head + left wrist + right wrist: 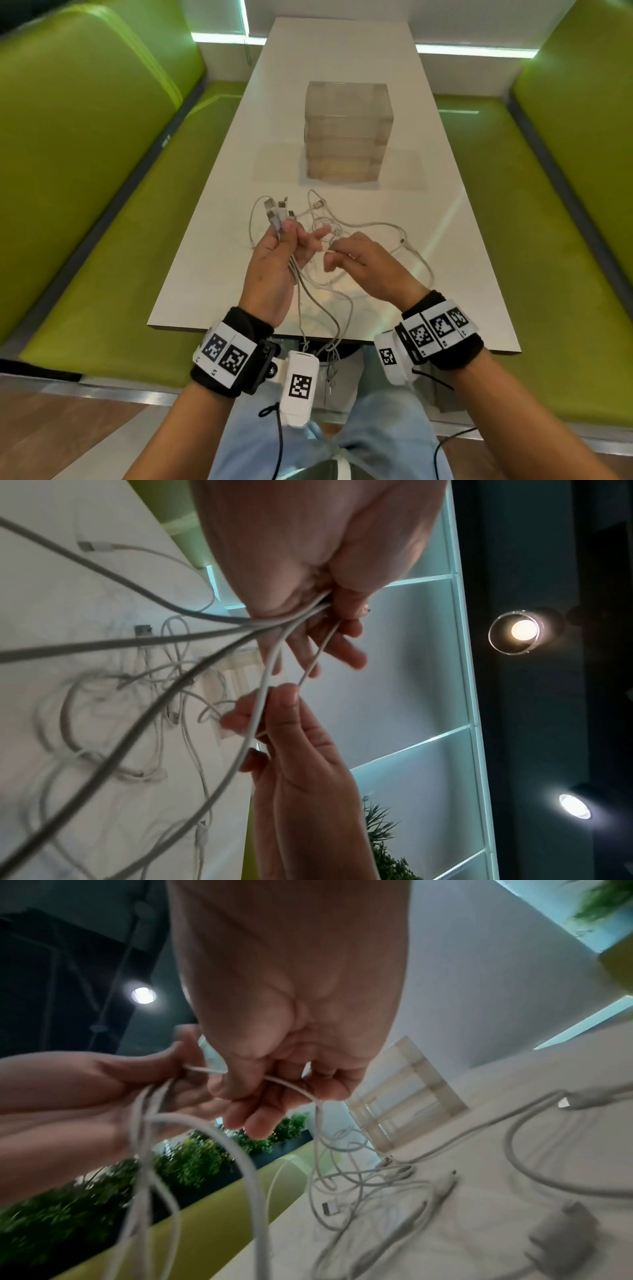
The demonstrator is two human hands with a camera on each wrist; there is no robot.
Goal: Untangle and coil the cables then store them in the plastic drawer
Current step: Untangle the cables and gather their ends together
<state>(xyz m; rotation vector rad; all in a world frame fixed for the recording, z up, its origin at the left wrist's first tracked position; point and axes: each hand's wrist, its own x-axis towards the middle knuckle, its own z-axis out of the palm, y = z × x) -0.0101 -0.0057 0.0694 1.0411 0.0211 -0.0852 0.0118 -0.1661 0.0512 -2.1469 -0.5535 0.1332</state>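
A booth of green upholstered benches (85,164) is seen on both sides of a long white rectangular table (342,61), and dark ceiling spotlights (522,630) and green plants (192,1158) are caught by the wrist views. At the middle of the table a translucent plastic drawer unit (347,132) with stacked drawers is stood, all of them pushed in. Just before it, near the table's front edge, a loose tangle of thin white cables (363,233) is spread on the surface, with several strands hung over the edge towards the lap. Above that tangle a bundle of white cable ends with metal plugs (279,214) is clamped upright in the left hand (274,270), thumb and curled fingers closed round it, the plugs pointed away from the body. One thin strand is pinched between thumb and forefinger of the right hand (363,260), close beside the left, and is stretched across to the bundle.
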